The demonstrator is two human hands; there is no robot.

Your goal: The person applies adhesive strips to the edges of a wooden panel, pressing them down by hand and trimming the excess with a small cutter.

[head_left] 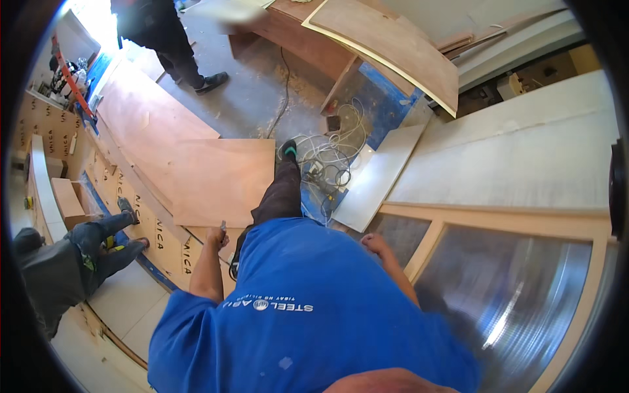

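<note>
Head view shows the left hand (217,238) curled around a small grey thing (223,226), too tiny to name. It looks light and hard, so finger and thumb should do. A flat wood sheet (226,183) lies ahead; it looks thin, maybe bendy, best held by two edges. The right hand (375,243) is curled; I cannot tell if it holds anything.

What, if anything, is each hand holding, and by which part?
The left hand appears to grip a small grey object by its near end, kind unclear. The right hand is curled, with nothing visible in it.
</note>
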